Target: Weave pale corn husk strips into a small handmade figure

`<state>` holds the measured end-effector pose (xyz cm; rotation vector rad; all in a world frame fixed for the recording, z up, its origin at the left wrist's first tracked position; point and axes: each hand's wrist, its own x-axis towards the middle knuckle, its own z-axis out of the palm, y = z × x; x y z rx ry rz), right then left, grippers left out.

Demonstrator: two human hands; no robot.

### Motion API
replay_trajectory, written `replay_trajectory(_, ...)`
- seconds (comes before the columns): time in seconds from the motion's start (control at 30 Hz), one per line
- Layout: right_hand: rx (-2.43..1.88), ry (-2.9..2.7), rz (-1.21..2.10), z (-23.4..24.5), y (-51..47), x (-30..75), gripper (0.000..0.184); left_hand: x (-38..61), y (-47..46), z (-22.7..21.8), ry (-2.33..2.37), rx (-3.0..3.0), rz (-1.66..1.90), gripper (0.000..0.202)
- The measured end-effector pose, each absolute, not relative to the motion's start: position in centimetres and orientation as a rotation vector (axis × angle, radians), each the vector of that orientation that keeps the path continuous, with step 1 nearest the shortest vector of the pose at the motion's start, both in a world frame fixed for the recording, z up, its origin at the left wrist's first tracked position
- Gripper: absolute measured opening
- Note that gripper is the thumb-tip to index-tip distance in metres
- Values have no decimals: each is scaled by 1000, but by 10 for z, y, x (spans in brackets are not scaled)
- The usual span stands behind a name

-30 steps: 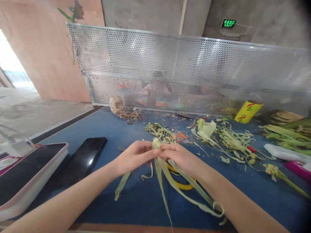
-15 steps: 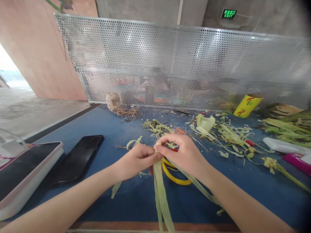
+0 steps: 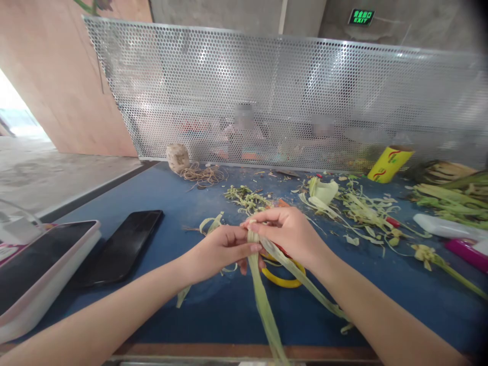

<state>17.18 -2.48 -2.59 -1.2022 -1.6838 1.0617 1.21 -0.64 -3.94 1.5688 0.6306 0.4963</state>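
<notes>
"What's legible?"
"EXIT, on the sign (image 3: pixel 361 17); print on the tube (image 3: pixel 389 165) is too small."
"And the hands?"
"Left hand (image 3: pixel 221 251) and right hand (image 3: pixel 293 231) both pinch the strips (image 3: pixel 267 310), over the table (image 3: pixel 190 325)."

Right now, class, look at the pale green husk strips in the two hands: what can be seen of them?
The pale green husk strips look thin, limp and fibrous, like corn husk. Their upper ends are pinched between the fingers of the left hand and right hand. One strip hangs over the table's near edge and leaves the picture; another slants right, crossing in front of a yellow loop, its end curled. Whether it touches the loop is unclear.
</notes>
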Motion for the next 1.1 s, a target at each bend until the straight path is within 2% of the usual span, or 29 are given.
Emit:
replay_trajectory(0.1,-1019,-1489,1278,-29,-21,176,17,8,-5,-36,650,1554,478,19)
replay_trajectory(0.23,-792,-1144,1291,-22,-10,193,9,-1,-5,-26,653,1607,386,19)
replay_trajectory(0.33,-741,-961,1216,-12,-2,216,6,-3,-2,-21,684,1761,340,27)
replay_trajectory(0.43,-801,-896,1358,-8,5,237,9,-1,6,-24,923,1975,447,33)
replay_trajectory(0.5,-832,-973,1452,-12,8,245,11,3,13,-28,1119,2190,482,33)
replay_trajectory(0.6,-912,-1173,1526,-22,12,246,12,10,21,-33,1281,2385,350,34)
replay_trajectory(0.9,-1162,-1604,1467,-38,12,239,12,40,24,-36,1206,2470,332,25)
replay_trajectory(1.1,-1161,-1816,1551,-32,7,235,15,41,25,-24,1209,2425,642,24)
